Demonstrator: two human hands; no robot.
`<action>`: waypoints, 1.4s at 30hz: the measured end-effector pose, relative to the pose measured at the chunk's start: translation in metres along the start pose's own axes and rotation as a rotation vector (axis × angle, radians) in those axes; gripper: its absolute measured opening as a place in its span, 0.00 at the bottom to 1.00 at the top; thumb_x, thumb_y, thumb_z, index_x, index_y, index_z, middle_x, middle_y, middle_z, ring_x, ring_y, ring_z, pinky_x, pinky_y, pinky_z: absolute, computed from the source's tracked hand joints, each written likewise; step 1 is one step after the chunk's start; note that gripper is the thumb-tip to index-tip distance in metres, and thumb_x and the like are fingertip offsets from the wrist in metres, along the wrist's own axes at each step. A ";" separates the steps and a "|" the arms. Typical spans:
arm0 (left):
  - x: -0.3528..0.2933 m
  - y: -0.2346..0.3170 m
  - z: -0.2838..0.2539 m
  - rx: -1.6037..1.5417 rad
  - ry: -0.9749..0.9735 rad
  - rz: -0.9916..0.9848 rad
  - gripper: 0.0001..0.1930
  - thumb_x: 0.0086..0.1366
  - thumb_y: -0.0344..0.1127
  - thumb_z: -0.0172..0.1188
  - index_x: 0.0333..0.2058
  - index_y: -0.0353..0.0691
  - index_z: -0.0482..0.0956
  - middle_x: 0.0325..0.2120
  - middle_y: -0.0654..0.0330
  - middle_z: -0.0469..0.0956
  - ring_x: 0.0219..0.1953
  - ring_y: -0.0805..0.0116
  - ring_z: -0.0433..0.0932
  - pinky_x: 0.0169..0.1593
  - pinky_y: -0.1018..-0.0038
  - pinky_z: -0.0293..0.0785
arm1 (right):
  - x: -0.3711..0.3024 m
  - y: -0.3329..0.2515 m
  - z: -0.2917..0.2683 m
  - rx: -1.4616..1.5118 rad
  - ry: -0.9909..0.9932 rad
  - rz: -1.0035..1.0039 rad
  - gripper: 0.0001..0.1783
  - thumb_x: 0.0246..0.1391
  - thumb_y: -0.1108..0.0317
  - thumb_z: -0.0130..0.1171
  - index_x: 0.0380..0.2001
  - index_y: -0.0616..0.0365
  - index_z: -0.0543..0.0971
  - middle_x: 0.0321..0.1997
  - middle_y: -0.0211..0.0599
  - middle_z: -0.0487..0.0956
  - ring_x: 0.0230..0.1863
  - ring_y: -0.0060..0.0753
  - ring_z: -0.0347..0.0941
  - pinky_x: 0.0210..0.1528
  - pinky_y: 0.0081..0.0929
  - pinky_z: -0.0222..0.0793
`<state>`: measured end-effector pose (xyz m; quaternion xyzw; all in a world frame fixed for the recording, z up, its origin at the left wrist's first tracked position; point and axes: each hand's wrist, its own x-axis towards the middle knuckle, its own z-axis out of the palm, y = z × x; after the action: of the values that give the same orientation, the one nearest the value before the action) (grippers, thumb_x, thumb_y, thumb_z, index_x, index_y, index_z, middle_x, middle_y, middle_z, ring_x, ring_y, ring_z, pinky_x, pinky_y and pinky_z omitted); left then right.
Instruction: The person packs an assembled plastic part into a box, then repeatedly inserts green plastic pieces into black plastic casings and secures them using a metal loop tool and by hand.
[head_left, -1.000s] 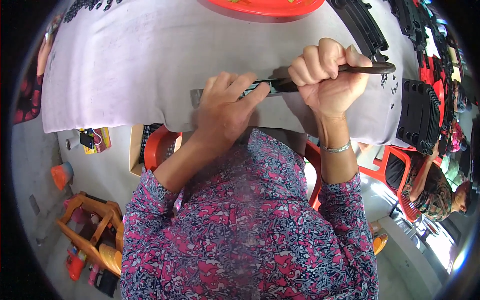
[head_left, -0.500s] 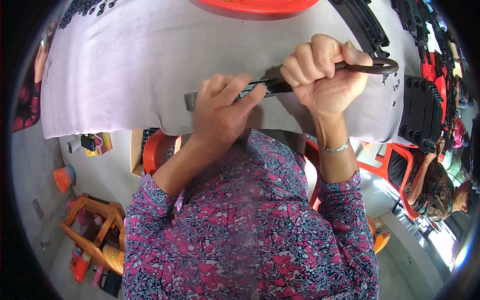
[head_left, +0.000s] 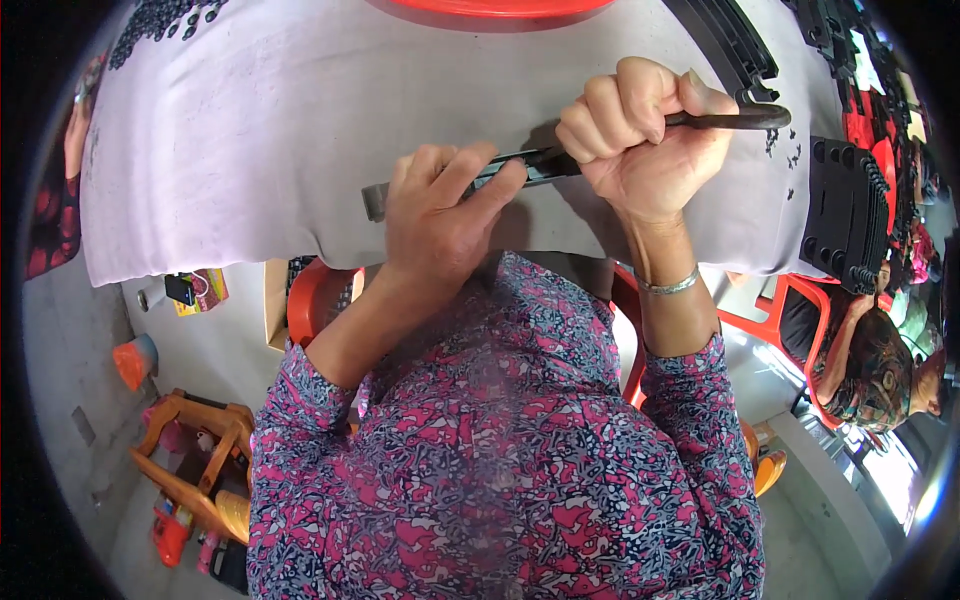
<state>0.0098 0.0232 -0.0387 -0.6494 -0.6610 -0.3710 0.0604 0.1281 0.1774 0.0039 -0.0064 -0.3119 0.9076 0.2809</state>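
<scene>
Edged left, the right hand (head_left: pixel 642 140) clenches a tool (head_left: pixel 550 163) — likely for leverage — the half-curled left hand (head_left: pixel 440 215) gripping it by the table's near edge (head_left: pixel 250 258).

Observed red dish (head_left: pixel 500 8), cut off by upper edge, resting on pale tablecloth (head_left: pixel 250 130). Found loose dark pieces (head_left: pixel 160 28) clustered at upper left. Noted wooden furniture (head_left: pixel 190 490) at lower left, below orange container (head_left: pixel 130 366). Recorded at far right: person (head_left: pixel 872 375) in patterned clothing, red plastic chair (head_left: pixel 772 308) close by.
</scene>
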 end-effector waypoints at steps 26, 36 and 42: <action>-0.001 0.002 -0.002 0.057 0.025 0.027 0.15 0.49 0.29 0.63 0.39 0.47 0.83 0.38 0.66 0.76 0.35 0.64 0.72 0.38 0.66 0.65 | -0.008 0.007 -0.007 0.043 0.099 -0.114 0.29 0.59 0.40 0.34 0.14 0.49 0.55 0.12 0.21 0.48 0.15 0.20 0.38 0.18 0.26 0.34; 0.003 0.004 -0.008 -0.123 0.005 -0.071 0.21 0.52 0.29 0.67 0.47 0.43 0.76 0.39 0.58 0.75 0.40 0.55 0.73 0.44 0.64 0.65 | -0.012 -0.013 0.011 -0.075 0.102 -0.196 0.29 0.62 0.42 0.35 0.14 0.49 0.55 0.12 0.21 0.48 0.15 0.21 0.40 0.18 0.25 0.36; 0.028 0.010 -0.015 0.053 -0.142 -0.054 0.21 0.52 0.32 0.66 0.46 0.42 0.75 0.37 0.58 0.74 0.43 0.55 0.72 0.52 0.61 0.62 | -0.039 -0.042 0.024 -0.096 0.129 -0.304 0.28 0.61 0.43 0.41 0.14 0.50 0.58 0.12 0.22 0.50 0.16 0.21 0.40 0.19 0.26 0.36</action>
<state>0.0088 0.0360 -0.0080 -0.6544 -0.6904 -0.3077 0.0205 0.1779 0.1707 0.0402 -0.0311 -0.3337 0.8363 0.4338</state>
